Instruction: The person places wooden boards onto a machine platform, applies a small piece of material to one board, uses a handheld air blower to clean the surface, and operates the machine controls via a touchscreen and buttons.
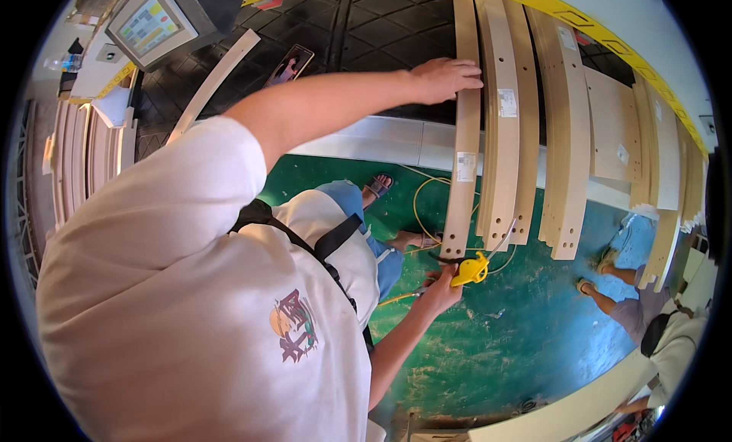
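The green floor (496, 350) occupies the near side; the dark belt (389, 53) occupies the far side. The other boards (501, 148) form a row to the right of the board (467, 122), which crosses the belt's edge, its near end overhanging the floor. The board's long axis runs near to far. The left hand (444, 80) is nearer, touching it at the far part; the right hand (442, 289) is just beside its near end, contact there being unclear. The hands are well apart. The left fingers lie across the upper face; any grip beneath cannot be told. The right hand is closed around the yellow blow gun (473, 269). White labels (466, 168) mark several boards; their print is too small to read.
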The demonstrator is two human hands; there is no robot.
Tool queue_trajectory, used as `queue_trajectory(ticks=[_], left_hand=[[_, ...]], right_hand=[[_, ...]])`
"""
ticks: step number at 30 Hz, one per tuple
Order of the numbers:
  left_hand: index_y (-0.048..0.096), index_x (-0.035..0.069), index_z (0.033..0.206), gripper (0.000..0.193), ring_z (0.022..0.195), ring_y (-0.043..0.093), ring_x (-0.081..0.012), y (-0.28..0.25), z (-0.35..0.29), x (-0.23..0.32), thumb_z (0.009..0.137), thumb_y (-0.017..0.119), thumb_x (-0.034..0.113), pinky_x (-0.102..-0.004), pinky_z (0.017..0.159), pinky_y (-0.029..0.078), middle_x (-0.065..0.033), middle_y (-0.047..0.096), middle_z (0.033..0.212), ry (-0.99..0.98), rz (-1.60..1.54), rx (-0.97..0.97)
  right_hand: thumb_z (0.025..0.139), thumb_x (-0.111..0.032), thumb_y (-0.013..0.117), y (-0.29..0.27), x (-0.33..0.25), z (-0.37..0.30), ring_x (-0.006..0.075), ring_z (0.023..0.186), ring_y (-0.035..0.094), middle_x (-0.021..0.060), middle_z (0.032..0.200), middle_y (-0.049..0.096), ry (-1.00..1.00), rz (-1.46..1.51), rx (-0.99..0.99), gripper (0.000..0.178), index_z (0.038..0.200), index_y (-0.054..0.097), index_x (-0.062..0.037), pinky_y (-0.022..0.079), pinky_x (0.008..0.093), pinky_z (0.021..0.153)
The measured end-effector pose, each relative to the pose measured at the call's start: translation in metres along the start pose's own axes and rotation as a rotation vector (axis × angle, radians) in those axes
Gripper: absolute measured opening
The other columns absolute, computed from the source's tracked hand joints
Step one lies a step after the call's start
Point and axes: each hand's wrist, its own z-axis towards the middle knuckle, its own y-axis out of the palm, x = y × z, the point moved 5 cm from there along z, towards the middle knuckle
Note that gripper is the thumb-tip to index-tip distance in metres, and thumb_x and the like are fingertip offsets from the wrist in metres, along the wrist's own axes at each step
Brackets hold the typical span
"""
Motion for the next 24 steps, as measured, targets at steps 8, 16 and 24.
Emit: queue_trajectory(ticks=[8,16,24], left_hand=[[0.069,0.012,0.132,0.038,0.119,0.067,-0.0352,0.007,-0.166,0.059,0.098,0.068,0.028,-0.0455,0.099,0.055,-0.0123,0.069,0.131,-0.332,-0.455,-0.134],[0.075,0.01,0.12,0.029,0.101,0.075,-0.0295,0.005,-0.371,0.076,0.096,0.068,0.025,-0.0442,0.089,0.059,-0.0121,0.077,0.116,-0.66,-0.502,-0.355],[0.075,0.009,0.117,0.029,0.101,0.076,-0.028,-0.021,-0.582,0.086,0.095,0.072,0.028,-0.0409,0.088,0.06,-0.0111,0.079,0.109,-1.138,-0.425,-0.11]], right_hand=[[0.106,-0.019,0.064,0.035,-0.015,0.013,0.0102,0.05,0.049,0.0035,0.076,0.056,-0.163,0.13,-0.006,0.029,0.128,0.058,-0.0019,0.039,0.0267,0.044],[0.104,-0.015,0.058,0.011,0.017,-0.008,0.0109,0.047,0.048,0.0134,0.117,0.077,-0.277,0.128,-0.114,0.034,0.131,0.062,0.0046,0.04,0.0255,0.045],[0.102,-0.024,0.065,-0.044,0.274,0.029,0.0157,0.067,0.065,0.0083,0.101,0.076,0.068,-0.199,-0.512,0.027,0.119,0.065,-0.003,0.048,0.03,0.052]])
